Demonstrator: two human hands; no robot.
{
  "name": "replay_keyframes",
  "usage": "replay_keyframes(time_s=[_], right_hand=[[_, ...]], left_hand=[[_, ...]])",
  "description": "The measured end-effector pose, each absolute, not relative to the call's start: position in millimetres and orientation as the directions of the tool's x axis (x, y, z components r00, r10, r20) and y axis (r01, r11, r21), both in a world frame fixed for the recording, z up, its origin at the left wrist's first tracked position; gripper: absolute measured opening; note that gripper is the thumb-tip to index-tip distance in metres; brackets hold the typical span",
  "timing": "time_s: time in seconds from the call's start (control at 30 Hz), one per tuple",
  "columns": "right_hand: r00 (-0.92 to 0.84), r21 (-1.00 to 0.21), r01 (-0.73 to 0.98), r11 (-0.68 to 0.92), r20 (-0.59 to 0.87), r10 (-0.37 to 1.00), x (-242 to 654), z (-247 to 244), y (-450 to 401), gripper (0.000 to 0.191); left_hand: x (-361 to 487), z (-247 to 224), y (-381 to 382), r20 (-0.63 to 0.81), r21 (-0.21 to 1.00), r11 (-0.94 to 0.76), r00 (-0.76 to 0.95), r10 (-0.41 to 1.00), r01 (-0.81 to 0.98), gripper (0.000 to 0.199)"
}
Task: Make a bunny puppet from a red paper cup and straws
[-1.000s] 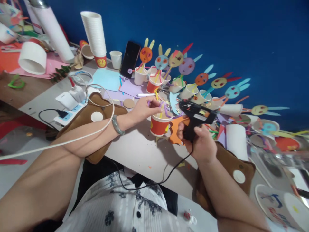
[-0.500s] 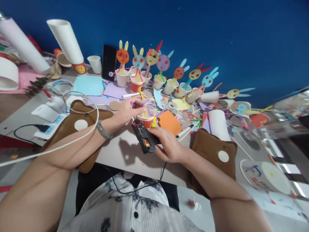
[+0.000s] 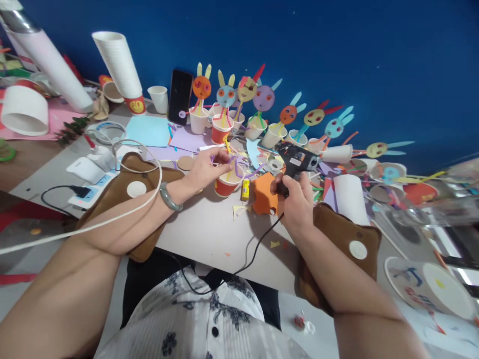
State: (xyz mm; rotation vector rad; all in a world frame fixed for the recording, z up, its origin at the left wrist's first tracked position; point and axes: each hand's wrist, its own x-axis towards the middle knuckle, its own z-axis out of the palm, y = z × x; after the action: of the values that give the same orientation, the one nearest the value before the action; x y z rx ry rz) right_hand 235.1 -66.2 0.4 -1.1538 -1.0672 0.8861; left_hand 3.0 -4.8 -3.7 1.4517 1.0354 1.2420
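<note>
While tabletop [image 3: 209, 234] fronts the cup [image 3: 224, 189], the glue gun's [image 3: 297, 158] cord [image 3: 258, 248] crosses its edge.

The left hand [image 3: 209, 168] hides part of the purple stem [image 3: 236, 170] it pinches and some of the red cup's [image 3: 224, 188] rim, while the right hand [image 3: 298, 202] covers most of the handle of the gun [image 3: 304, 159], whose label is too small to read. The flask [image 3: 56, 70] is cut off at the top left corner and the white cable [image 3: 80, 234] at the left edge. Clutter at far right blurs.
</note>
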Motion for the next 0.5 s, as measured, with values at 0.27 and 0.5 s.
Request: replay_keyframes(time_s=[0.27, 0.5], right_hand=[[0.226, -0.972, -0.137, 0.192, 0.159, 0.961, 227, 10, -74, 0.023], [0.146, -0.968, -0.192, 0.164, 0.137, 0.980, 229, 8, -77, 0.020]], left_hand=[[3, -18, 2, 0.312, 0.945, -0.323, 0.157, 0.937, 0.050, 0.015], [4, -19, 2, 0.352, 0.932, -0.358, 0.094, 0.931, 0.051, 0.022]])
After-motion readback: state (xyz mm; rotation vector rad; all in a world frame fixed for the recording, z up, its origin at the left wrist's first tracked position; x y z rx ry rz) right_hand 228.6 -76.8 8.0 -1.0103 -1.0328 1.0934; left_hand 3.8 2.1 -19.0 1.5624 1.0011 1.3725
